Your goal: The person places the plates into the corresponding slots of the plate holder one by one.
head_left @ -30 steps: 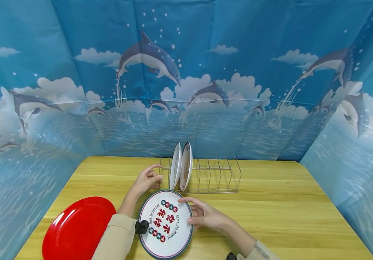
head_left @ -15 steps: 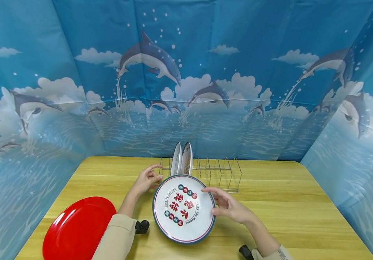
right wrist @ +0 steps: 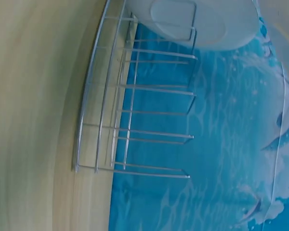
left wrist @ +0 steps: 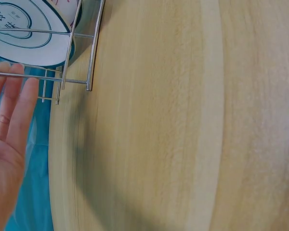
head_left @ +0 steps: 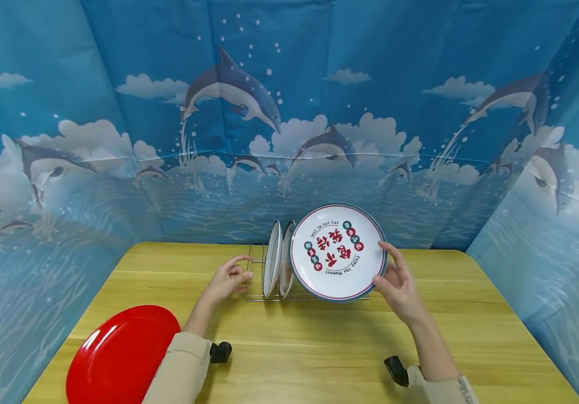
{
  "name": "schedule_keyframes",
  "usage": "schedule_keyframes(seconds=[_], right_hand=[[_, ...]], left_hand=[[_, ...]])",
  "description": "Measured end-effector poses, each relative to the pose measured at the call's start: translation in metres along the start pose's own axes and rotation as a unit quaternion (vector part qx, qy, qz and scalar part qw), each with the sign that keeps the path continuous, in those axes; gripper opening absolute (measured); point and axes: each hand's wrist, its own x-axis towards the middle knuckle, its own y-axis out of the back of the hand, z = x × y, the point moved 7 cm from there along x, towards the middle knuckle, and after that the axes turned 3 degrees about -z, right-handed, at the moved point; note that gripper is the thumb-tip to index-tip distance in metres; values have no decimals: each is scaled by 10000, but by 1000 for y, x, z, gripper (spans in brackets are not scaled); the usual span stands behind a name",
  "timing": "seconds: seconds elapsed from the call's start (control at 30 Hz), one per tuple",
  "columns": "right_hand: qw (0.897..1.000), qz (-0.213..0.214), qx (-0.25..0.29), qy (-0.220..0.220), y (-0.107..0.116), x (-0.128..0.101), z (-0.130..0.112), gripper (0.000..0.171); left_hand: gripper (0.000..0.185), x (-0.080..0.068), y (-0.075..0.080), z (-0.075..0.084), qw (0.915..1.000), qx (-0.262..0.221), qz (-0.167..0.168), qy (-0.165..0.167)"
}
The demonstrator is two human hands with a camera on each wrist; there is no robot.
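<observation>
My right hand (head_left: pixel 396 282) holds a white plate with red and dark print (head_left: pixel 337 252) by its right rim. The plate is upright and lifted in front of the wire dish rack (head_left: pixel 256 296), with its face toward me. Two white plates (head_left: pixel 272 259) stand in the rack's left slots, one beside the other. My left hand (head_left: pixel 229 278) is at the rack's left end with fingers relaxed, its fingertips (left wrist: pixel 17 82) against the rack wire (left wrist: pixel 77 48). One racked plate (left wrist: pixel 29 41) shows just beyond them. The right wrist view shows several empty rack slots (right wrist: pixel 135 110) and a plate's underside (right wrist: pixel 197 19).
A large red plate (head_left: pixel 123 353) lies at the near left corner of the wooden table (head_left: pixel 320 348). Blue dolphin-print cloth walls close in the table on three sides. The rack stands near the back edge.
My right hand has lifted the printed plate off the table near me, tilted it upright and carried it back and to the right, in front of the rack. The left hand has stayed put.
</observation>
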Motion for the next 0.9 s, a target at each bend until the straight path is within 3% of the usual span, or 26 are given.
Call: schedule_keyframes(seconds=[0.17,0.37,0.5,0.73,0.9], right_hand=[[9970,729,-29,276,14,4,-6,60],[9871,1341,-793,-360,20,7,7,62],[9779,1347,-1456,-667,14,12,15,63],[9584,1195,-2492,-710,-6,30,26,61],[9500,1159,-2794,-771,-21,40,37,60]], left_hand=[[48,0,1,-1,10000,20,59,5],[48,1,1,-2,10000,58,47,16],[47,1,1,-3,10000,24,32,29],[49,2,1,-5,10000,41,-12,-6],[49,2,2,-6,10000,65,1,-20]])
